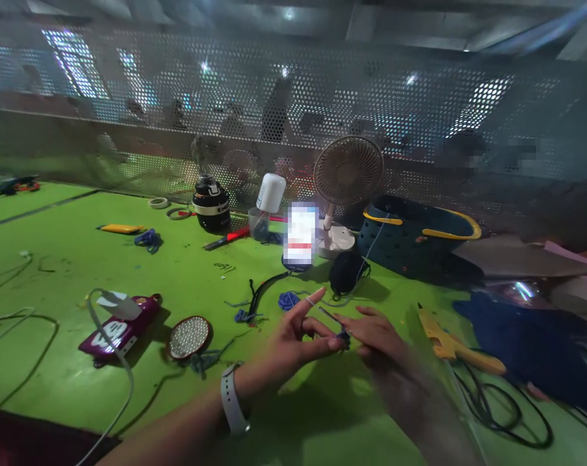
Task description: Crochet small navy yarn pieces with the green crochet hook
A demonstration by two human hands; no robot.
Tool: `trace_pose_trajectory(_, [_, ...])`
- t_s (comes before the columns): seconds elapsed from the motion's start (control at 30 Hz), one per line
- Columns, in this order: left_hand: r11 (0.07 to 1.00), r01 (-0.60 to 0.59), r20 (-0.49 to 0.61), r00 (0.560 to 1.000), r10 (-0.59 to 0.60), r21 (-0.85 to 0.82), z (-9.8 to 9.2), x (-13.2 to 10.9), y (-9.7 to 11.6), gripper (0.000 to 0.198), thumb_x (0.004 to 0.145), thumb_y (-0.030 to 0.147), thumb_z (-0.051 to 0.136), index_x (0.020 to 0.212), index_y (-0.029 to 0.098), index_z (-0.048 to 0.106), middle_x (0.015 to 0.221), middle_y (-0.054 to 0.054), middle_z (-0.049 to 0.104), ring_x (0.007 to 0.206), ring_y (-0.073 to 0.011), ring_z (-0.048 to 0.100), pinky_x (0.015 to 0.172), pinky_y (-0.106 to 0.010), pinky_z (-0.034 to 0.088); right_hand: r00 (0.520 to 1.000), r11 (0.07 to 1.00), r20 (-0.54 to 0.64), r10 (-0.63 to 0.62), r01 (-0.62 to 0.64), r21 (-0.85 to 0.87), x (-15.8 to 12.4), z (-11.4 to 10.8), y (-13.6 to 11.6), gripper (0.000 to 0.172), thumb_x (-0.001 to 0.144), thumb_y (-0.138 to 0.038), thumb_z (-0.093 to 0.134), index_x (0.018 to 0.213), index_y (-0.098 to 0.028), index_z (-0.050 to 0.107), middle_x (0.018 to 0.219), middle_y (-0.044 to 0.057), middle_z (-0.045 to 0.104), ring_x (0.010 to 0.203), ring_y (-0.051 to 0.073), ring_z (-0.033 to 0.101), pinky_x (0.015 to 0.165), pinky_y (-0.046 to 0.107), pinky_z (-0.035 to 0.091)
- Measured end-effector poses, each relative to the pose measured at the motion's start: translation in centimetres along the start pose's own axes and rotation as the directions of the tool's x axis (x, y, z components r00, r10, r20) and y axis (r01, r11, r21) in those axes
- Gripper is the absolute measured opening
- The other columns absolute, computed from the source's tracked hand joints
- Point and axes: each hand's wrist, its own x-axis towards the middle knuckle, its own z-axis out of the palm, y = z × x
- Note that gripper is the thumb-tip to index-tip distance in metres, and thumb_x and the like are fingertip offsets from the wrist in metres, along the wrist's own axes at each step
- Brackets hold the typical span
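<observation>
**Mia:** What is in the middle?

**Ben:** A little blue yarn bit (342, 336). It is held just over the near part of the green table (177, 272), between the two hands.

**Mia:** What is the left hand (298, 336) doing?

**Ben:** Its thumb and a middle finger pinch the yarn bit. The pointer finger sticks up, and a thin thread (371, 252) goes over it. The other fingers are loose.

**Mia:** And the right hand (375, 333)?

**Ben:** It is blurry. Its fingers look curled around a thin hook (328, 315), and the hook's tip points at the yarn bit.

**Mia:** So what step is this?

**Ben:** I think it is the middle of a stitch, with the hook right at the loop.

**Mia:** What would a next move need?

**Ben:** I think it needs a tight thread, a firm pinch and a small turn of the hook. If the thread goes slack, the loop could slip.

**Mia:** Where does the thread go?

**Ben:** It goes far and right, toward the blue basket (409, 243). A dark yarn ball (346, 272) sits just past the hands.

**Mia:** What else is there?

**Ben:** A phone (300, 234) and a small fan (347, 171) stand farther back. A yellow glue gun (443, 340) lies near the right hand. A round mesh disc (189, 336) lies to the left.
</observation>
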Motion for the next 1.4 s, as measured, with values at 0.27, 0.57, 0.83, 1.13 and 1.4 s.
trace_pose_trajectory(0.27, [0.998,-0.003,0.030,1.000,0.005,-0.056,-0.2,-0.1,1.0,0.066,0.075,0.014,0.079,0.135,0.022,0.055,0.083,0.000,0.066,0.083,-0.0117,0.060,0.087,-0.029,0.042,0.935,0.900,-0.076,0.346,-0.308,0.308,-0.1,0.2,-0.1,0.017,0.093,-0.028,0.060,0.102,-0.033,0.073,0.098,0.000,0.079,0.097,0.020,0.071,0.090,0.036,0.057])
trace_pose_trajectory(0.57, [0.991,-0.059,0.082,0.995,0.050,0.118,-0.9,0.1,1.4,0.065,0.076,0.019,0.079,0.136,0.026,0.054,0.087,0.000,0.063,0.085,-0.0129,0.058,0.088,-0.032,0.043,0.878,0.850,-0.169,0.449,-0.360,0.386,-0.5,0.2,0.5,0.011,0.088,-0.032,0.066,0.091,-0.026,0.075,0.085,0.004,0.079,0.082,0.022,0.075,0.073,0.035,0.062])
trace_pose_trajectory(0.83, [0.945,-0.121,0.134,0.987,0.084,0.304,-1.5,0.1,1.8,0.064,0.079,0.023,0.076,0.137,0.028,0.052,0.091,-0.001,0.063,0.085,-0.0141,0.058,0.085,-0.033,0.045,0.823,0.702,-0.006,0.568,-0.481,0.526,-0.2,-0.8,0.4,0.010,0.087,-0.031,0.068,0.094,-0.028,0.074,0.085,0.002,0.080,0.071,0.017,0.075,0.062,0.027,0.062])
trace_pose_trajectory(1.13, [0.825,-0.272,0.216,0.958,0.186,0.495,-2.4,0.2,2.1,0.067,0.082,0.024,0.073,0.143,0.023,0.045,0.094,-0.005,0.067,0.095,-0.0194,0.062,0.103,-0.043,0.039,0.795,0.540,0.201,0.572,-0.550,0.637,1.0,-1.8,0.4,0.010,0.085,-0.030,0.070,0.091,-0.025,0.076,0.083,0.004,0.080,0.061,0.020,0.074,0.062,0.035,0.064])
trace_pose_trajectory(1.4, [0.757,-0.308,0.220,0.951,0.219,0.576,-2.2,-0.1,2.7,0.066,0.081,0.020,0.072,0.142,0.025,0.047,0.094,-0.005,0.068,0.099,-0.0209,0.061,0.109,-0.046,0.032,0.762,0.547,0.279,0.585,-0.624,0.558,1.1,-2.5,0.1,0.012,0.087,-0.032,0.067,0.091,-0.022,0.073,0.088,0.007,0.080,0.061,0.020,0.075,0.070,0.040,0.063])
